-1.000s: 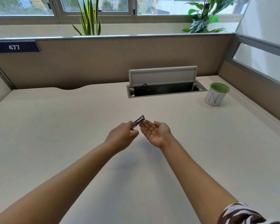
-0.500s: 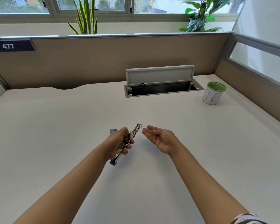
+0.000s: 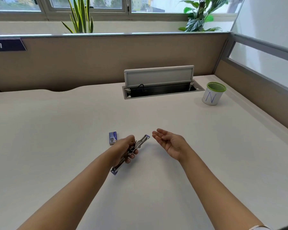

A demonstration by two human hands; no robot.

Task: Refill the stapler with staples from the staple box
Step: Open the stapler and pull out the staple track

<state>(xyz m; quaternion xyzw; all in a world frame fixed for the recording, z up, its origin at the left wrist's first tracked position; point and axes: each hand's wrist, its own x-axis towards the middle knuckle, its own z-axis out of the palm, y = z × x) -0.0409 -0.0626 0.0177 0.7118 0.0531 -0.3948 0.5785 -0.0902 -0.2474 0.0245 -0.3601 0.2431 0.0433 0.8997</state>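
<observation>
My left hand [image 3: 125, 149] grips a metal stapler [image 3: 142, 141] with blue ends; it is swung fully open into one long line, one end pointing up right, the other [image 3: 114, 171] down left near the desk. A small blue staple box [image 3: 112, 138] lies flat on the desk just left of that hand, touching nothing. My right hand [image 3: 170, 142] hovers palm up, fingers loosely spread, a short gap right of the stapler's upper tip. Whether anything lies in that palm is too small to tell.
A white cup with a green rim and a blue "N" [image 3: 212, 94] stands at the back right. An open cable hatch [image 3: 161, 90] with its raised lid sits in the desk's far middle. Brown partition walls close off the back and right.
The stapler has swung from a short closed shape into a long open line in my left hand. My hands moved apart, and the staple box came into view beside the left hand.
</observation>
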